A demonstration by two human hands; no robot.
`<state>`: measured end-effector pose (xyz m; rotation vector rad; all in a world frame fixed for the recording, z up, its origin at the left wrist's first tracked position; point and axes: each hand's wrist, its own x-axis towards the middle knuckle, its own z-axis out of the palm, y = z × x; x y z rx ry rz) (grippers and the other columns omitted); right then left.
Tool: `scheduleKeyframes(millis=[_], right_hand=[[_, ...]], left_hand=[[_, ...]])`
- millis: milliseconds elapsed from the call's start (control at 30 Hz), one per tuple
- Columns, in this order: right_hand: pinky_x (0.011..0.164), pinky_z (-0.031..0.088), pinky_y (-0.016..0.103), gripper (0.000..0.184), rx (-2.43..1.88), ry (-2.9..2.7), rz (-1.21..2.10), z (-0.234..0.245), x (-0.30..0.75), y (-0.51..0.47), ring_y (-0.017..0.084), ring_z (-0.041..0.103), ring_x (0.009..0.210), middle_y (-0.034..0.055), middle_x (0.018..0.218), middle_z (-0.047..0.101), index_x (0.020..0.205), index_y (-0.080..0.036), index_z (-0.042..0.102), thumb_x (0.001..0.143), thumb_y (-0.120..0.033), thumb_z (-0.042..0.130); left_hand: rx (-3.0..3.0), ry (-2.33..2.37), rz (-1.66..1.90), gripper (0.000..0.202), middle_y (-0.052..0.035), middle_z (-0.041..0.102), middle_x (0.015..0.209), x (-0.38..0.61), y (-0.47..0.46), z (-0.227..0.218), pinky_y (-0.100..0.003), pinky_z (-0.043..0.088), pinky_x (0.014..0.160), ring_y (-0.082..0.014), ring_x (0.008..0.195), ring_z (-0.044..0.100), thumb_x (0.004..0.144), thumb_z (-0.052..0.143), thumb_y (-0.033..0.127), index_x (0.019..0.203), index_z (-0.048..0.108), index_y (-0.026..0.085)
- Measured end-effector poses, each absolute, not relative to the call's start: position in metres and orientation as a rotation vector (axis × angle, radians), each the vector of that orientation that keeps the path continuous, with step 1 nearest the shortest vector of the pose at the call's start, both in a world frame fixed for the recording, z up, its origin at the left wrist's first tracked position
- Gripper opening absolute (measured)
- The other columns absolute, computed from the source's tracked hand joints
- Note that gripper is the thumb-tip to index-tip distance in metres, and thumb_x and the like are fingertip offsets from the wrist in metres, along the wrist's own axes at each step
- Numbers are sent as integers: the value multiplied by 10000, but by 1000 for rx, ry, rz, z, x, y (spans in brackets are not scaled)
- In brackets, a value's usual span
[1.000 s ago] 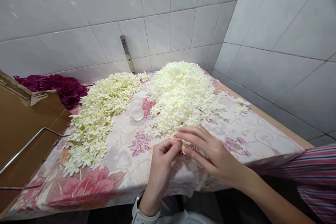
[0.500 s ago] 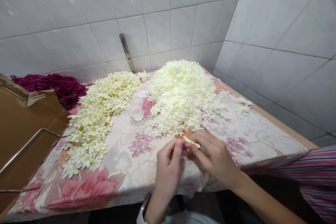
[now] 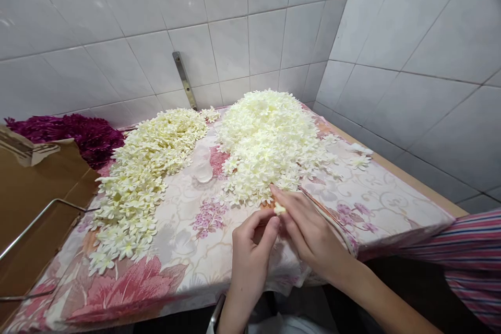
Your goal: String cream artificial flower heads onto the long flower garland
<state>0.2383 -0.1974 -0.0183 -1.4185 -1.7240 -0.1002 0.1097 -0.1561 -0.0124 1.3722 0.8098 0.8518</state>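
Observation:
My left hand (image 3: 249, 250) and my right hand (image 3: 309, 229) meet at the near edge of a flowered cloth (image 3: 376, 203). Both pinch one small cream fabric flower (image 3: 279, 209) between their fingertips. Just beyond them lies a tall heap of cream flowers (image 3: 270, 141). A second, flatter spread of cream flowers (image 3: 141, 177) runs along the left of the cloth. A watch shows at my left wrist.
Dark purple flowers (image 3: 78, 133) lie at the back left behind a brown cardboard box (image 3: 35, 188) with a metal rod across it. Small clear plastic pieces (image 3: 203, 169) sit between the two heaps. White tiled walls close the back and right. A striped sleeve (image 3: 469, 261) shows at right.
My hands have drawn closer together at the heap's front edge. The flower, held out flat half a second ago, is now pinched tighter between both hands' fingertips.

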Motion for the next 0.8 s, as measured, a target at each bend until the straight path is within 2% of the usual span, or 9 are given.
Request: scheduleKeyframes(millis=[67, 133, 200, 300, 367, 533, 633, 700, 800], right_hand=[[894, 478, 404, 409, -1361, -1809, -203, -18, 235, -198, 245, 504, 1155, 156, 1285, 536, 1308, -174, 440, 903, -136, 391], [876, 487, 411, 396, -1346, -1790, -246, -17, 234, -199, 254, 507, 1142, 166, 1280, 525, 1279, -186, 475, 888, -140, 443], [819, 509, 388, 346, -1324, -1729, -255, -15, 234, -199, 239, 553, 1045, 156, 1150, 579, 1193, -190, 545, 855, -125, 511], [691, 521, 325, 222, -1246, -1690, -223, -11, 237, -199, 193, 585, 841, 92, 876, 615, 994, -191, 628, 816, -81, 556], [645, 511, 289, 169, -1227, -1651, -127, -9, 239, -198, 166, 588, 757, 60, 784, 620, 901, -191, 633, 817, -71, 548], [580, 484, 234, 62, -1389, -1444, 284, -4, 241, -198, 125, 593, 636, 5, 732, 658, 794, -197, 641, 785, -144, 610], [533, 465, 217, 59, -1431, -1336, 498, -3, 241, -201, 108, 573, 566, -17, 668, 642, 727, -196, 639, 775, -170, 616], [527, 461, 216, 77, -1433, -1312, 581, -4, 241, -202, 108, 572, 561, -22, 640, 624, 723, -195, 635, 792, -196, 603], [533, 462, 219, 41, -1452, -1322, 554, -9, 241, -205, 108, 575, 588, -11, 727, 642, 812, -199, 636, 802, -228, 608]], left_hand=[[1320, 808, 862, 244, -38, 693, 805, 108, -155, -11, -237, 473, 738, -171, 801, 618, 819, 571, 360, 872, 691, 155], [1268, 848, 880, 250, -29, 685, 749, 107, -155, -11, -230, 467, 721, -159, 763, 610, 821, 570, 360, 843, 704, 151], [1223, 883, 884, 263, -30, 683, 718, 107, -155, -10, -229, 471, 690, -157, 732, 612, 818, 573, 367, 824, 713, 145], [1209, 853, 866, 286, -50, 706, 759, 108, -155, -11, -235, 489, 668, -170, 737, 632, 809, 580, 383, 843, 724, 139], [1198, 821, 854, 266, -52, 719, 783, 108, -155, -11, -236, 502, 671, -173, 740, 647, 786, 612, 368, 873, 725, 144], [1228, 853, 895, 184, -44, 731, 779, 107, -157, -15, -214, 512, 698, -165, 766, 664, 752, 659, 310, 831, 729, 159], [1247, 929, 980, 171, -28, 728, 783, 109, -161, -16, -202, 518, 678, -152, 751, 665, 743, 670, 302, 850, 711, 175], [1270, 947, 1015, 161, -19, 723, 788, 109, -161, -16, -198, 520, 677, -145, 744, 662, 735, 679, 286, 854, 698, 180], [1316, 912, 996, 126, -22, 718, 795, 108, -160, -15, -193, 516, 692, -139, 752, 658, 755, 656, 282, 805, 692, 171]])
